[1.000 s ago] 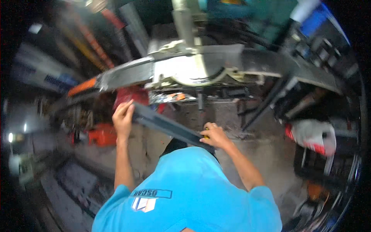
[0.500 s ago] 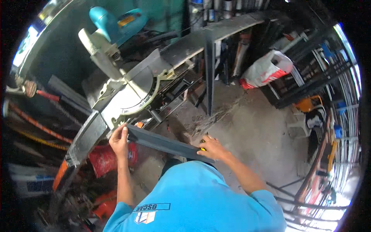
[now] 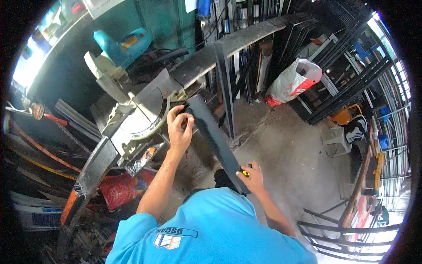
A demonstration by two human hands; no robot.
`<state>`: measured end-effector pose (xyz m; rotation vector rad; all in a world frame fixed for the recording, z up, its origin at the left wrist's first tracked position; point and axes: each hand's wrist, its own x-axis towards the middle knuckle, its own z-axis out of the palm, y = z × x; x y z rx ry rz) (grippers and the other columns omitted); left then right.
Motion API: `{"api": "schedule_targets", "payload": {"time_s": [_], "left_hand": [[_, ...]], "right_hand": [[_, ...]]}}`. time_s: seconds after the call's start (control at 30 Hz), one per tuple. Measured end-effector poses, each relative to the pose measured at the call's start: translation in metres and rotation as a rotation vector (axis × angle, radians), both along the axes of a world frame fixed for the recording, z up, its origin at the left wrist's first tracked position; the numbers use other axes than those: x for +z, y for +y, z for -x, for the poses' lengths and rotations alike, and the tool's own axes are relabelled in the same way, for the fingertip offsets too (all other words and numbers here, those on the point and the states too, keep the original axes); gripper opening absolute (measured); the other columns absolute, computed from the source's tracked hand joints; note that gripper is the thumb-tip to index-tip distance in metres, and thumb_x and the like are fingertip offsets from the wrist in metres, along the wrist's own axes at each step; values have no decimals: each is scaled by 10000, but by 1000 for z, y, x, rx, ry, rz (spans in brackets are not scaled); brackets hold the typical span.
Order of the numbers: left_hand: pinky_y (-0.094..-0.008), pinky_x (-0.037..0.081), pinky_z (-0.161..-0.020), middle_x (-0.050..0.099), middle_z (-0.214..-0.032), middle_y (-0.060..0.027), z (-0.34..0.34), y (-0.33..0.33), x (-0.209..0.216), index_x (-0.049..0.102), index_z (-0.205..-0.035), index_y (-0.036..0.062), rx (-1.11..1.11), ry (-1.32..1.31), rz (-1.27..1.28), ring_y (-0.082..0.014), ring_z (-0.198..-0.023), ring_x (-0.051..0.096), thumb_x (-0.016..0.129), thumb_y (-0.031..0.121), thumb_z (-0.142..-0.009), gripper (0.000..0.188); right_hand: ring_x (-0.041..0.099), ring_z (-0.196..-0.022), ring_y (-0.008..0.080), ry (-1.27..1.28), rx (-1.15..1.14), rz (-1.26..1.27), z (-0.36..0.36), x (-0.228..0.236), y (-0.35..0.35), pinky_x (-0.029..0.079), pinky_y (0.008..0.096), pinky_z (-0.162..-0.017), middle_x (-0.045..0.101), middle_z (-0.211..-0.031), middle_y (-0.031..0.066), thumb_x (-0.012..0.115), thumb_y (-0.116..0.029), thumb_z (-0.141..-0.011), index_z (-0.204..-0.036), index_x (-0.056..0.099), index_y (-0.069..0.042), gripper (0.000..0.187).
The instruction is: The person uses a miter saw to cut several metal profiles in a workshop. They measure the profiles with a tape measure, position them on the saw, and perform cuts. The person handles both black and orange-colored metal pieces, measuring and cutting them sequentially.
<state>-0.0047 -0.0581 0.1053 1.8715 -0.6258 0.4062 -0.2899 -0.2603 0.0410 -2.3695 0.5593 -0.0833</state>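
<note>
A long dark grey metal profile slants in front of me, its far part blurred. Around its near end, my right hand is closed, with a small yellow-and-black object, seemingly a tape measure, held against it. Beside the profile's far end is my left hand, fingers half bent and apart; no grip on the bar shows. Just left of that hand stands a mitre saw with a pale round base and a teal motor housing, its head raised.
A dark bench runs back from the saw, with an upright dark post at its edge. A white-and-red bag stands beyond. Racked profiles and a white chair are to the right. Red sacking lies below the saw.
The profile's far end has swung away from the saw's front, forward and to the right. My left hand has moved right and forward; its grip on that end appears released. My right hand still holds the near end.
</note>
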Motion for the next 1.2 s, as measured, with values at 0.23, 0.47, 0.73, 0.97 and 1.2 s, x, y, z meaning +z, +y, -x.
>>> {"api": "schedule_targets", "payload": {"time_s": [0.23, 0.47, 0.73, 0.97, 1.2], "left_hand": [[-338, 499, -844, 612, -1206, -134, 6, 52, -62, 673, -860, -19, -21, 432, -57, -245, -1040, 617, 656, 153, -938, 189], [-389, 504, -934, 608, -1205, -158, 63, 54, -99, 700, -903, 22, 225, 479, -245, -312, -1094, 618, 727, -25, -779, 135], [-352, 542, -899, 603, -1210, -148, 100, 53, -102, 704, -977, 20, 281, 735, 23, -249, -1089, 634, 710, 0, -822, 157], [-348, 543, -819, 610, -1194, -91, 147, 52, -97, 689, -1065, -23, 366, 1037, -301, -181, -959, 656, 753, 182, -919, 260], [-386, 534, -792, 651, -1026, -95, 138, 50, -107, 705, -1092, 20, 166, 1230, -292, -200, -922, 670, 702, 282, -967, 290]], "right_hand": [[588, -1093, 382, -258, -136, -34, -123, -23, -137, 485, 464, -908, 626, -1126, 199, 785, -399, -834, -1016, 733, 12, 453], [532, -1246, 427, -80, -184, 290, -343, 16, -297, 441, 639, -983, 570, -1327, 132, 725, -497, -857, -1145, 739, -187, 423], [531, -1239, 359, 274, -207, 474, -552, 40, -316, 460, 597, -816, 564, -1378, 110, 736, -480, -826, -1264, 687, -196, 525], [521, -1277, 386, 338, -98, 564, -570, 50, -321, 474, 607, -865, 529, -1438, 132, 758, -563, -801, -1295, 668, -211, 613], [536, -1310, 442, 233, -68, 507, -568, 47, -338, 454, 630, -1015, 560, -1442, 182, 751, -630, -790, -1206, 740, -216, 587]]}}
